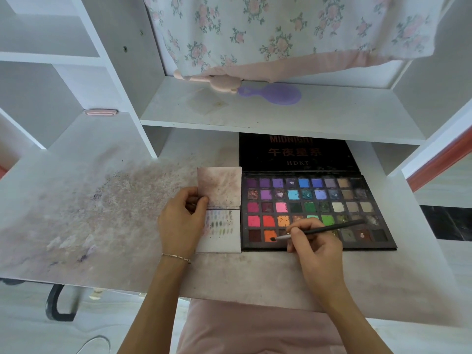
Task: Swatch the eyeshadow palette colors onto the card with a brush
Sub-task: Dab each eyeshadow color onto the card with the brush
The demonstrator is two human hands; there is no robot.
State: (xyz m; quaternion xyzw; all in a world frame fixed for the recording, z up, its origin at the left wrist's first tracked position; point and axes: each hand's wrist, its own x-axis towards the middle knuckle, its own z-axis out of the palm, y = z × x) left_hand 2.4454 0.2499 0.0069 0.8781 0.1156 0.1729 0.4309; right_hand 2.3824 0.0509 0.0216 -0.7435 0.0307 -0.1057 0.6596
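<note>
My forearms come up from the near edge of the bench [107, 226], over a pink cushion [255, 328], and I place everything against the eyeshadow palette [319, 210], which lies open flat at the middle of the bench with its dark lid tipped back under the shelf [255, 111]. My right hand [314, 249] sits at the palette's near edge, fingers pinched round the brush [319, 231]; its dark tip rests in the orange pan of the nearest row, second from the palette's left end, while the handle slants up over the pans to the right. My left hand [184, 221] is just left of the palette, thumb and fingers gripping the card [219, 226] at its fold. The card touches or nearly touches the palette's left edge; its upper leaf is smudged pinkish, and its lower leaf carries several short rows of small swatches, mostly greens, greys and pale tones. I judge the job partly done: those rows fill only the upper part of the lower leaf, the bare strip below awaits more, and this orange is not yet laid down. For room, the shelf overhangs the lid closely, so lifting is limited there; a white upright stands to the palette's right. Left of the card the bench is wide, powder-stained and open. A purple hairbrush [273, 94] lies on the shelf, well clear.
</note>
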